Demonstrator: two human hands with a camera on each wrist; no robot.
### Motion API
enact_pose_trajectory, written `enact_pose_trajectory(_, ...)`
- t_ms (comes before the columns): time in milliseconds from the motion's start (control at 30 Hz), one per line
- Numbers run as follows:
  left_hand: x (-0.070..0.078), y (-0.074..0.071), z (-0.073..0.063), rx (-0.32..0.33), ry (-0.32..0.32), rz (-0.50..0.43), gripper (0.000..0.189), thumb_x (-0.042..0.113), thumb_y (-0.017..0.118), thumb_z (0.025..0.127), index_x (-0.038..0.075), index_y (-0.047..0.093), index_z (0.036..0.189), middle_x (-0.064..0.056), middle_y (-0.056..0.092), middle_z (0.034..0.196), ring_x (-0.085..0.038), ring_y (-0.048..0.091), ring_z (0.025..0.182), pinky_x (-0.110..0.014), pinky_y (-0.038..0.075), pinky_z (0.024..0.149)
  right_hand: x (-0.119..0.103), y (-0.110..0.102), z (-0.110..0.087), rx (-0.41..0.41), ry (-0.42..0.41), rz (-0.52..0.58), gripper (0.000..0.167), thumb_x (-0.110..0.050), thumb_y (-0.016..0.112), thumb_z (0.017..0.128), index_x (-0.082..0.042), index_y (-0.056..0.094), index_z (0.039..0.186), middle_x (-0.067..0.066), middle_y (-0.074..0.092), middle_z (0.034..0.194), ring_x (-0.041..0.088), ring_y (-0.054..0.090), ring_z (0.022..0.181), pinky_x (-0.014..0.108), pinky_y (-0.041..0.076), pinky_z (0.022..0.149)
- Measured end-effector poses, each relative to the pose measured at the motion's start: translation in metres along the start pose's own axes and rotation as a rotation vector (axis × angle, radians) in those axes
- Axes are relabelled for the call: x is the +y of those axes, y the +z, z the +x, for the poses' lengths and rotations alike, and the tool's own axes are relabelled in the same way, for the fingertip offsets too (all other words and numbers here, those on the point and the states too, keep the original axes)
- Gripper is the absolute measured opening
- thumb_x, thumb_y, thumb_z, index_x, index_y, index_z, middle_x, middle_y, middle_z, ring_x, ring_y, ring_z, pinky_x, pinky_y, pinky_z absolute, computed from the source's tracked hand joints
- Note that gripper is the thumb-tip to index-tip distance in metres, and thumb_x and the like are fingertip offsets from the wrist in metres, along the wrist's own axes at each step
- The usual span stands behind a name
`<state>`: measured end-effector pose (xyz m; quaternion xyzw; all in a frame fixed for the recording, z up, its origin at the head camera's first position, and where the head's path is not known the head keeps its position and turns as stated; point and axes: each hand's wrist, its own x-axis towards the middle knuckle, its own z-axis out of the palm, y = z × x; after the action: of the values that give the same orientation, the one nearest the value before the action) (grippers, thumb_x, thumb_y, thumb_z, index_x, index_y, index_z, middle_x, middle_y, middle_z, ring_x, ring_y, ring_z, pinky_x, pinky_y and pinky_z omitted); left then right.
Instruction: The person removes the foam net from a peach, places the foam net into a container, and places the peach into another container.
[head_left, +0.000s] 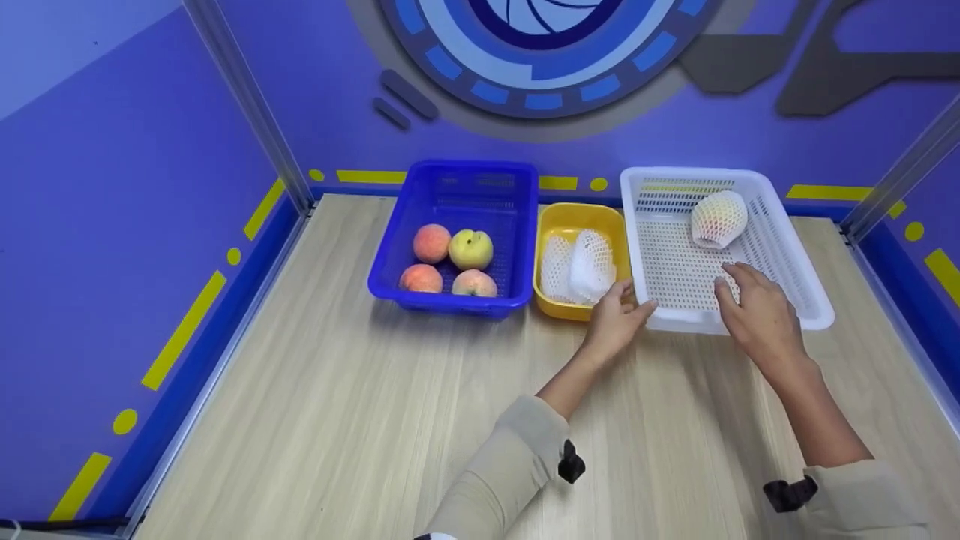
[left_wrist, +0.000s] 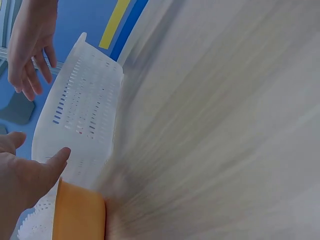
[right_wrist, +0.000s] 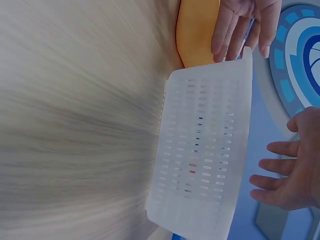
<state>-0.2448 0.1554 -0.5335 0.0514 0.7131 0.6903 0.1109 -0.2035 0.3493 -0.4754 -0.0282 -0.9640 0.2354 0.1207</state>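
My left hand [head_left: 615,319] is at the near corner between the yellow bin [head_left: 566,309] and the white basket [head_left: 660,321], fingers loosely spread, with nothing in its grasp. My right hand [head_left: 763,319] hovers over the front part of the white basket, thumb and fingers apart and holding nothing; the right wrist view shows its fingers spread above the rim. A fruit in a white foam net [head_left: 720,219] lies toward the back right of that basket. Empty foam nets [head_left: 592,262] fill much of the yellow bin.
On the left stands a blue basket [head_left: 517,255] with several peaches [head_left: 471,249], one yellower than the others. All three containers sit side by side on the wooden table [head_left: 360,420], close to the blue back wall [head_left: 585,135]. Metal posts [head_left: 247,97] mark the corners.
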Motion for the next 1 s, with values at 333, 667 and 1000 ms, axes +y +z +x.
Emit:
enact_pose_trajectory(333, 0.011, 0.012, 0.011, 0.034, -0.089, -0.116, 0.05, 0.006, 0.069, 0.096, 0.006, 0.051, 0.143, -0.007, 0.065, 0.13, -0.012, 0.068, 0.104, -0.024, 0.059, 0.081, 0.009, 0.004, 0.018, -0.037, 0.053, -0.01, 0.052, -0.027, 0.043, 0.106, 0.011, 0.049, 0.14, 0.036, 0.045, 0.144, 0.056, 0.041, 0.133, 0.07, 0.034, 0.108)
enact_pose_trajectory(667, 0.014, 0.008, 0.017, 0.027, -0.192, -0.192, 0.035, 0.006, 0.069, 0.095, 0.0, 0.062, 0.13, -0.002, 0.069, 0.105, -0.013, 0.068, 0.091, -0.027, 0.06, 0.081, 0.02, -0.003, 0.046, -0.104, 0.097, -0.004, 0.055, -0.026, 0.046, 0.104, 0.013, 0.045, 0.143, 0.04, 0.042, 0.143, 0.06, 0.04, 0.131, 0.072, 0.036, 0.103)
enact_pose_trajectory(1000, 0.009, 0.009, 0.015, 0.039, -0.19, -0.174, 0.032, 0.005, 0.07, 0.094, 0.0, 0.065, 0.125, 0.0, 0.067, 0.1, -0.013, 0.066, 0.088, -0.027, 0.06, 0.08, 0.037, -0.004, 0.077, -0.201, 0.139, 0.01, 0.059, -0.027, 0.046, 0.104, 0.014, 0.039, 0.146, 0.042, 0.041, 0.143, 0.06, 0.045, 0.125, 0.07, 0.041, 0.1)
